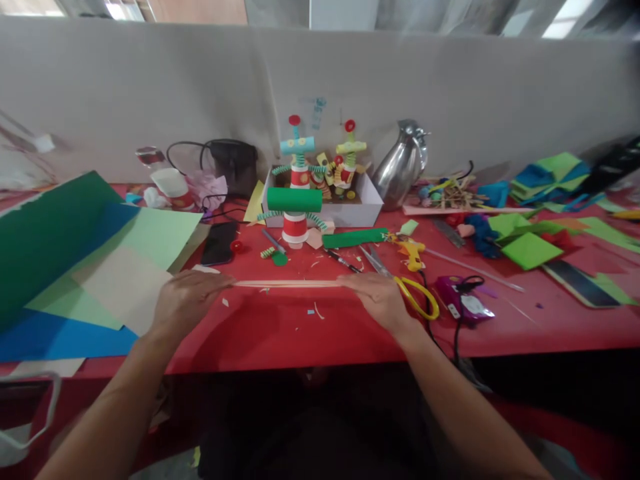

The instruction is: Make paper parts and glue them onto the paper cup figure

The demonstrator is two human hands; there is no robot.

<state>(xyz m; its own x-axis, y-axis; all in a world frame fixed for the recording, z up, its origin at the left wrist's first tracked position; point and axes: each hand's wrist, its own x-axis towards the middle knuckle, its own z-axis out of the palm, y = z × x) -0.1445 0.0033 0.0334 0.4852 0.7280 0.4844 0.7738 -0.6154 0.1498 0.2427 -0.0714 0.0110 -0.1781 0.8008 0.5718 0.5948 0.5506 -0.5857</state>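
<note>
A long thin pale paper strip [287, 283] is stretched level just above the red table [280, 333]. My left hand [187, 299] pinches its left end and my right hand [376, 297] pinches its right end, fingers closed on it. Behind the strip stands a paper-cup figure [295, 213] with a green roll across its body. Yellow-handled scissors [413, 293] lie right beside my right hand.
Large green, blue and beige paper sheets [75, 267] cover the left. A black phone [220, 243], white box [360, 210] with more figures, steel jug [401, 167], yellow glue gun [413, 253], purple tool [457, 297] and folded coloured paper [530, 250] lie around.
</note>
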